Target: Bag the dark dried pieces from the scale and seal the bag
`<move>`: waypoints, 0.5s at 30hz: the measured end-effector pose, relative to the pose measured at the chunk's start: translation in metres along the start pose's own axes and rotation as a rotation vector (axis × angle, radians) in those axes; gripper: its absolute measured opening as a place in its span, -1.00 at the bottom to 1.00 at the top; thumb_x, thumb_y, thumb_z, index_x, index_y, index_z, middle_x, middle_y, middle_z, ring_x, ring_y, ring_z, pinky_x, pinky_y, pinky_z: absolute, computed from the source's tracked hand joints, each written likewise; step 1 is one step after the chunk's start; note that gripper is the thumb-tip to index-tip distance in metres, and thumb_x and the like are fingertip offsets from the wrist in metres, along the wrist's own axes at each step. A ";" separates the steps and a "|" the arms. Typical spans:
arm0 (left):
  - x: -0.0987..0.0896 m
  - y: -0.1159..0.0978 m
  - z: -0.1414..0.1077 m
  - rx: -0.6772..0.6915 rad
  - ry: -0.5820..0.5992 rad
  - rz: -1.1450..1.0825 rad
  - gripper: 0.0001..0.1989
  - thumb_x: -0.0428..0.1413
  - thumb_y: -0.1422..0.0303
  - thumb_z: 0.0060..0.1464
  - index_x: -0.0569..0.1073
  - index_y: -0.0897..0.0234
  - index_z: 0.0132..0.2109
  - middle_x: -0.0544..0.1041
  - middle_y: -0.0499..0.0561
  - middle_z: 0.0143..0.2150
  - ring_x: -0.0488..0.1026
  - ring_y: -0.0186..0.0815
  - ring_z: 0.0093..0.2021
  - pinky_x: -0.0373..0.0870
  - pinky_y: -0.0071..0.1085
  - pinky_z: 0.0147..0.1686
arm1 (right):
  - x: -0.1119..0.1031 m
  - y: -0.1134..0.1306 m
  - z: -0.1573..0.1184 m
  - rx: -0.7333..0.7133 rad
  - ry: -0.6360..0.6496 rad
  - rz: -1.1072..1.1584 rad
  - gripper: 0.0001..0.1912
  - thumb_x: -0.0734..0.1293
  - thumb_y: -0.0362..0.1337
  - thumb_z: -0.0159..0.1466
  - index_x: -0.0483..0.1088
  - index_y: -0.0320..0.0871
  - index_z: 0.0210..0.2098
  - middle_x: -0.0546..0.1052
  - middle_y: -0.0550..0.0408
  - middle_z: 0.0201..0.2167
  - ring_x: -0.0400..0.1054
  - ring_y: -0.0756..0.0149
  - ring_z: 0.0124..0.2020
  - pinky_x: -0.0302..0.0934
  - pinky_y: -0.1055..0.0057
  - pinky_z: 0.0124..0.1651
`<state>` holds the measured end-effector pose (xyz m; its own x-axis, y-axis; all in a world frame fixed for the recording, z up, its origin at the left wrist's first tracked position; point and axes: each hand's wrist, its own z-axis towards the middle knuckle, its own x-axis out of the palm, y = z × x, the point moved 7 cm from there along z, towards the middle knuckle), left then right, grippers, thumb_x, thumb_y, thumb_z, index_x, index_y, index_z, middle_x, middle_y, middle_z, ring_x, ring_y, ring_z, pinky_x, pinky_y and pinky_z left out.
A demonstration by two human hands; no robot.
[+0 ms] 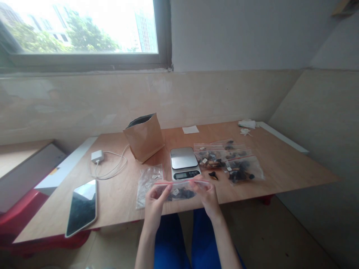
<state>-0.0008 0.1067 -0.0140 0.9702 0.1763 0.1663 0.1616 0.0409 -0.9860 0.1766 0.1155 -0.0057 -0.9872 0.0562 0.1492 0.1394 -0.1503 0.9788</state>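
Note:
A clear zip bag with a red seal strip and dark pieces inside is stretched between my hands at the table's front edge. My left hand pinches the strip near its left end. Toward the other end, my right hand grips the same strip. Just behind the bag stands a digital kitchen scale with a bare metal plate. Another clear bag lies flat by my left hand, partly hidden by it. One loose dark piece rests right of the scale.
Several filled zip bags lie right of the scale. A brown paper pouch stands open behind left. A tablet and a white charger with cable are on the left. A white paper lies near the wall.

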 end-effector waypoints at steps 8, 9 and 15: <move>0.000 0.002 0.000 0.031 -0.057 -0.026 -0.77 0.24 0.25 -0.16 0.51 0.35 -0.38 0.55 0.02 -0.40 0.49 -0.27 -0.32 0.42 -0.44 -0.32 | -0.002 0.007 -0.003 -0.024 0.006 -0.010 -0.83 0.38 -0.21 0.09 0.41 -0.17 -0.53 0.39 0.20 -0.57 0.30 0.44 -0.51 0.19 0.53 -0.41; 0.000 0.001 0.000 0.030 -0.051 -0.025 -0.78 0.23 0.26 -0.15 0.52 0.34 -0.38 0.55 0.02 -0.40 0.49 -0.28 -0.32 0.41 -0.45 -0.32 | -0.003 0.005 -0.003 -0.020 0.003 -0.008 -0.83 0.37 -0.21 0.10 0.41 -0.17 -0.52 0.40 0.19 -0.57 0.31 0.43 -0.51 0.19 0.53 -0.41; 0.009 0.001 -0.001 -0.030 0.086 0.008 -0.73 0.18 0.22 -0.08 0.52 0.36 -0.30 0.56 0.05 -0.37 0.49 -0.29 -0.35 0.42 -0.42 -0.32 | -0.004 0.000 0.000 -0.010 -0.010 -0.005 -0.80 0.37 -0.16 0.10 0.40 -0.18 -0.48 0.44 0.16 -0.55 0.34 0.38 -0.49 0.25 0.49 -0.37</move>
<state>0.0079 0.1075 -0.0136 0.9831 0.0914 0.1584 0.1581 0.0107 -0.9874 0.1804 0.1149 -0.0068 -0.9871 0.0663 0.1456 0.1335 -0.1603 0.9780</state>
